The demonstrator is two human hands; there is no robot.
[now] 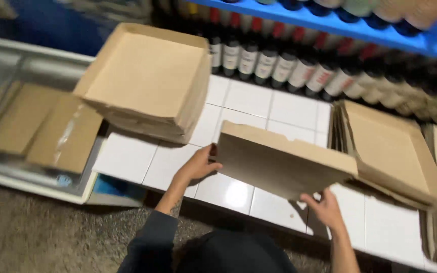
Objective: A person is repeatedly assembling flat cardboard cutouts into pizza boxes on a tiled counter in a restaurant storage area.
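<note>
I hold a brown cardboard tray (279, 164) tilted above the white tiled ledge (259, 103). My left hand (199, 164) grips its left edge. My right hand (323, 207) grips its lower right edge from underneath. The tray's right end overlaps a stack of flat cardboard trays (395, 151) on the ledge. A second, taller stack of cardboard trays (150, 81) stands on the ledge to the left, apart from my hands.
A row of dark bottles (279, 63) with white labels and red caps lines the wall under a blue shelf (330, 23). Flattened cardboard boxes (41, 126) lie in a metal-framed bin at left. Rough grey floor (51, 237) lies below the ledge.
</note>
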